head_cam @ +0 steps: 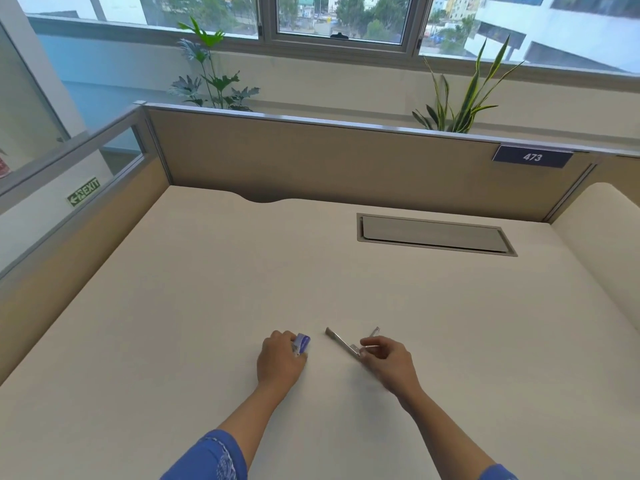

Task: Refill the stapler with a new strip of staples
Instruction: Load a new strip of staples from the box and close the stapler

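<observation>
A small silver stapler (341, 341) lies swung open on the pale desk (346, 278), one arm pointing up-left and the other sticking up to the right. My right hand (388, 360) grips it at the hinge end with curled fingers. About a hand's width to the left, my left hand (278, 358) holds a small blue and white staple box (302, 342) between fingers and thumb, resting on the desk. No loose staple strip shows.
A grey cable hatch (433, 233) is set into the desk at the back right. Tan partition panels (311, 157) wall the desk at the back and left, with a curved cutout at the rear edge.
</observation>
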A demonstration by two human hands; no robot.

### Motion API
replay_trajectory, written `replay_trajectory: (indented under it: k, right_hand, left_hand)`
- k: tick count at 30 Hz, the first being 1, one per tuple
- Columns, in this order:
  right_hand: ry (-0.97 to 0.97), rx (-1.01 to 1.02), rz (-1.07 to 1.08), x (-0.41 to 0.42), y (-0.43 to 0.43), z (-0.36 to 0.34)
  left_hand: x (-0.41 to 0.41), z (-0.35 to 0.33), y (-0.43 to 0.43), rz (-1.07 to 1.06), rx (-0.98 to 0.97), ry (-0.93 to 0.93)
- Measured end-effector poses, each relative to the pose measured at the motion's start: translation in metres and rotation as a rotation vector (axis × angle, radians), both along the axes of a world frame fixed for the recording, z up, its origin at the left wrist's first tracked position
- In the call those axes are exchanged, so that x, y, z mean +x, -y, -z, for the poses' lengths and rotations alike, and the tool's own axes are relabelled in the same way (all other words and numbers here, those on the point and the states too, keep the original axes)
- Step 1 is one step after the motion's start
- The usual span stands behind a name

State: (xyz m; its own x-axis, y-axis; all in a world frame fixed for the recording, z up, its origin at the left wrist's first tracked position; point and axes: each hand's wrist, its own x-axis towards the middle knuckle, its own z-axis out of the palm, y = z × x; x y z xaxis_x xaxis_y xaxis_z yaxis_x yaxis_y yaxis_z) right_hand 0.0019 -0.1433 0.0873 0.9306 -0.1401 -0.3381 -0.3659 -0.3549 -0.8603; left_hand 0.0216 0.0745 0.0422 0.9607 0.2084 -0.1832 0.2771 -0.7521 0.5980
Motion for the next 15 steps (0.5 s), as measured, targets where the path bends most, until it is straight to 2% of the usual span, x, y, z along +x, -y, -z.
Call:
replay_trajectory:
  k: [4, 7, 10, 15]
  right_hand:
    - [0.035, -0.072, 0.033, 0.007, 0.011, 0.006]
    - [0.042, -0.121, 0.041, 0.01, 0.02, 0.009]
    - [0.04, -0.142, 0.071, 0.013, 0.028, 0.013]
    - [0.043, -0.119, 0.135, 0.012, 0.043, 0.019]
  left_hand:
    - [0.014, 0.008, -0.003, -0.079, -0.023, -0.012]
    - [0.019, 0.011, 0.0, -0.083, 0.11, -0.003]
    - [0.014, 0.01, 0.015, -0.059, 0.217, 0.098]
    - [0.0, 0.01, 0.062, 0.124, -0.018, 0.179]
